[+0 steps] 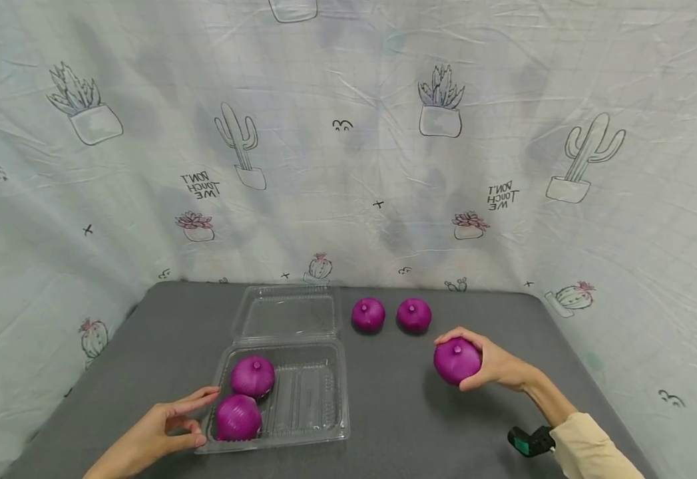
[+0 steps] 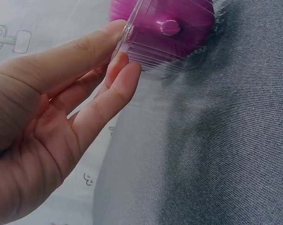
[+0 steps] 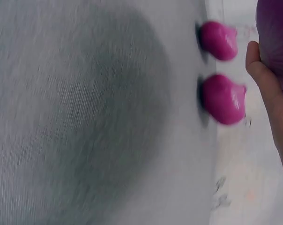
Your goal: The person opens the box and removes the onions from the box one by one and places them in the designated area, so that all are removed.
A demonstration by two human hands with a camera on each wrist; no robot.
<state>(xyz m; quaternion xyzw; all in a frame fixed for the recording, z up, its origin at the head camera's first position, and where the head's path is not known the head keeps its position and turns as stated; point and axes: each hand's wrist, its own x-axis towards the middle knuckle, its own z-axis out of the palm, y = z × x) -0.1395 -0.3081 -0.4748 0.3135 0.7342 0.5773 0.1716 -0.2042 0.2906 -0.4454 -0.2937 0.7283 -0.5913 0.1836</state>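
Observation:
My right hand (image 1: 498, 366) grips a purple onion (image 1: 456, 361), fingers over its far side and thumb beneath. The onion is lifted off the table, with a shadow under it. At the left, my left hand (image 1: 159, 429) pinches the near-left rim of a clear plastic clamshell container (image 1: 309, 396). Its thumb and fingertips meet at that rim in the left wrist view. Inside the container, along its left side, sit one onion (image 1: 252, 376) with its stem up and a second onion (image 1: 238, 418) nearer me. The lid (image 1: 291, 314) lies folded back, away from me.
Two more onions, one left (image 1: 368, 314) and one right (image 1: 414, 315), stand on the grey table (image 1: 384, 412) behind and right of the container. A black device with a green patch (image 1: 528, 441) is at my right wrist. A printed cloth (image 1: 348, 166) hangs behind the table.

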